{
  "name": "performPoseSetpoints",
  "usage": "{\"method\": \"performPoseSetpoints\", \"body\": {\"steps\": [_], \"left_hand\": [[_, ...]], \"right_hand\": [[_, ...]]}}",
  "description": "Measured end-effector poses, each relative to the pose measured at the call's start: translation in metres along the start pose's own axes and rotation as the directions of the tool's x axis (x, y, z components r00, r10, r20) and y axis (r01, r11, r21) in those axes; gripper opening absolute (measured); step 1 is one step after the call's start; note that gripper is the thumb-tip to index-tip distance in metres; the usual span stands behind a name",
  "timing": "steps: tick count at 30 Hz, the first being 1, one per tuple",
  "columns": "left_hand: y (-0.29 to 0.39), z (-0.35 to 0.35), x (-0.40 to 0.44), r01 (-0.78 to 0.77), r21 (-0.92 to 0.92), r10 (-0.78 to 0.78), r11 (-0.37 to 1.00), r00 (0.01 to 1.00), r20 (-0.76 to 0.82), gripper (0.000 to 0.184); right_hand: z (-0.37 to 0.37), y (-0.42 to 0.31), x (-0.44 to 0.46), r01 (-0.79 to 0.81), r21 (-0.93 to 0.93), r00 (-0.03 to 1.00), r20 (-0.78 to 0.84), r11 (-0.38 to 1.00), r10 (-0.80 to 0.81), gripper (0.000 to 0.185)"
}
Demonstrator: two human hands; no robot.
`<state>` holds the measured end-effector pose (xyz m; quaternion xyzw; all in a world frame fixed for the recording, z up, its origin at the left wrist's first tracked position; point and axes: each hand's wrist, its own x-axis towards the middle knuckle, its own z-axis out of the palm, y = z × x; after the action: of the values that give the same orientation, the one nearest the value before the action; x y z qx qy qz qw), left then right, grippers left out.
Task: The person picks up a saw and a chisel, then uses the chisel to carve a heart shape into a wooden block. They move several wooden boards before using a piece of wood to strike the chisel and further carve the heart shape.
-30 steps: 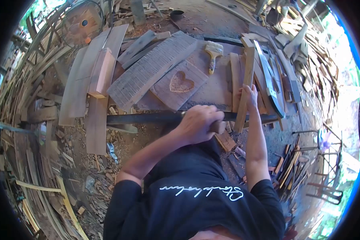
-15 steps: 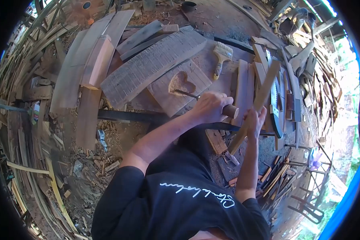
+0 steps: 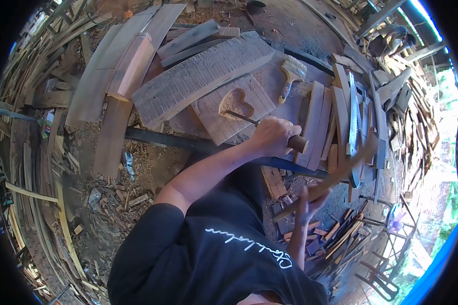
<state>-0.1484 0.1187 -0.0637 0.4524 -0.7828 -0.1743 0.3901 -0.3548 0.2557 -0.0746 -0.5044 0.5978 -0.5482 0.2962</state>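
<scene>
On my feed, L hand (image 3: pixel 274 137) is closed round chisel (image 3: pixel 298 144), tip in heart recess (image 3: pixel 235 103), shank slanting back to me, butt facing R. R hand (image 3: pixel 310 202) is nearer that end, fingers part-curled w/ wood strip (image 3: pixel 338 176); blurred, so grip approx.
</scene>
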Motion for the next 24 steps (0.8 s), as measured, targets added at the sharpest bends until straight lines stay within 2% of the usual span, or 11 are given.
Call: {"method": "performPoseSetpoints", "body": {"steps": [4, 5, 7, 11, 13, 14, 15, 19, 21, 23, 24], "left_hand": [[0.002, -0.003, -0.001, -0.029, -0.002, 0.029, 1.0, 1.0, 0.005, 0.028], [0.003, -0.003, -0.002, -0.034, 0.0, 0.034, 0.999, 0.999, 0.0, 0.028], [0.001, -0.004, -0.002, -0.046, -0.022, 0.046, 0.999, 0.999, 0.001, 0.03], [0.001, -0.003, -0.008, -0.062, 0.011, 0.063, 0.998, 0.998, -0.022, 0.03], [0.002, -0.002, -0.009, -0.075, 0.028, 0.076, 0.997, 0.996, -0.055, 0.029], [0.002, 0.0, -0.009, -0.079, 0.026, 0.08, 0.997, 0.995, -0.062, 0.029], [0.002, 0.001, -0.01, -0.075, 0.031, 0.077, 0.997, 0.996, -0.053, 0.029], [-0.001, 0.005, -0.014, -0.088, 0.05, 0.092, 0.995, 0.994, -0.065, 0.028], [-0.001, 0.007, -0.015, -0.082, 0.052, 0.086, 0.995, 0.994, -0.068, 0.028], [-0.001, 0.009, -0.014, -0.084, 0.048, 0.087, 0.995, 0.993, -0.078, 0.028], [-0.002, 0.009, -0.014, -0.074, 0.044, 0.076, 0.996, 0.996, -0.043, 0.026]], "right_hand": [[0.012, 0.018, -0.009, 0.186, -0.083, 0.982, 0.01, 0.979, -0.186, 0.037], [0.001, 0.054, -0.011, 0.16, -0.166, 0.956, 0.27, 0.973, -0.111, 0.037], [0.001, 0.042, -0.014, 0.059, -0.345, 0.954, 0.295, 0.937, 0.049, 0.036], [0.004, 0.022, -0.018, -0.106, -0.016, 0.994, 0.035, 0.994, 0.106, 0.04], [0.006, 0.036, -0.019, 0.145, -0.037, 0.989, 0.024, 0.989, -0.144, 0.042], [0.004, 0.039, -0.022, 0.231, -0.143, 0.964, 0.167, 0.962, -0.207, 0.04], [0.005, 0.036, -0.02, -0.011, -0.332, 0.948, 0.298, 0.943, 0.116, 0.035], [-0.001, 0.033, -0.022, -0.132, -0.057, 0.971, 0.194, 0.99, 0.14, 0.034], [0.01, 0.018, -0.023, -0.099, 0.215, 0.993, -0.04, 0.972, 0.11, 0.035], [0.007, 0.026, -0.023, -0.032, 0.146, 0.999, 0.02, 0.989, 0.03, 0.039], [0.004, 0.042, -0.021, -0.093, -0.077, 0.978, 0.179, 0.993, 0.106, 0.041]]}}
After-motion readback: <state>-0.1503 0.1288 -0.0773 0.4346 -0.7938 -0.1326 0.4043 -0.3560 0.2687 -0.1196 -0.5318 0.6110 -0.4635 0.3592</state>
